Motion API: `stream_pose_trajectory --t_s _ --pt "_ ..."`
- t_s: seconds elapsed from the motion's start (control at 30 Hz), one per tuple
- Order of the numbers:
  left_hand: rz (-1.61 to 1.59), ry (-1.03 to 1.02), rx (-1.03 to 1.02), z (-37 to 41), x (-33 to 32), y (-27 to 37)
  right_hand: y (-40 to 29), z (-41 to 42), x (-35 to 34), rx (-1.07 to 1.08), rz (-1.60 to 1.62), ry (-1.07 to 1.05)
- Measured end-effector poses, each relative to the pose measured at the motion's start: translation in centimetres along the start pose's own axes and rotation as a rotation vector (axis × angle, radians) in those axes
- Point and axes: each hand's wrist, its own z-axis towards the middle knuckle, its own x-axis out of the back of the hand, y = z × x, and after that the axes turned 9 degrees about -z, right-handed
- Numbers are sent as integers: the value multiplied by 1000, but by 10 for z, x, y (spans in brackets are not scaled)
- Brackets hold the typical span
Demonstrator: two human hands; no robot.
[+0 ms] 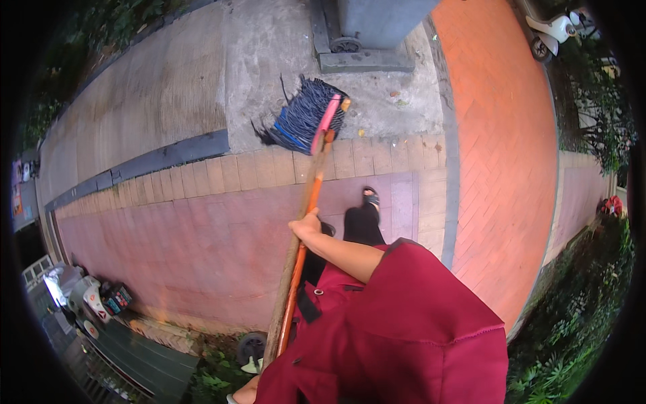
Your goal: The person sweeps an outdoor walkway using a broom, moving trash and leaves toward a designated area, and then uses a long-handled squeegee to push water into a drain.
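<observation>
My right hand [305, 224] is closed around two poles held side by side, a brown wooden pole [285, 283] and an orange pole [298, 270]. At their far end is a broom head with blue and black strip bristles [305, 113] and a pink bar [327, 118]. The bristles lie over the grey concrete, close to the tan paving edge. At the bottom rim, my left hand [245, 393] shows only in part, beside the near end of the poles. Its fingers are hidden by the maroon shirt [404, 313].
A grey bin-like body [386, 22] with a black wheel [345, 45] stands ahead. Orange brick paving [499, 151] runs along the right. Parked scooters appear at lower left [91, 298] and upper right [552, 33]. A dark wheel [251, 347] sits near plants below.
</observation>
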Motion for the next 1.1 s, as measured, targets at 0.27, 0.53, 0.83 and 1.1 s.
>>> stream_pose_trajectory --t_s 0.27,0.53,0.83,1.1 --pt "87 -5 -48 -15 -132 31 88 50 178 13 -154 242" --pt "296 105 -140 -21 -239 73 134 7 281 135 576 108" --pt "500 257 -295 -37 -310 80 224 -1 311 274 1213 -421" --pt "576 383 -373 -42 -329 48 251 75 338 87 1138 -421"
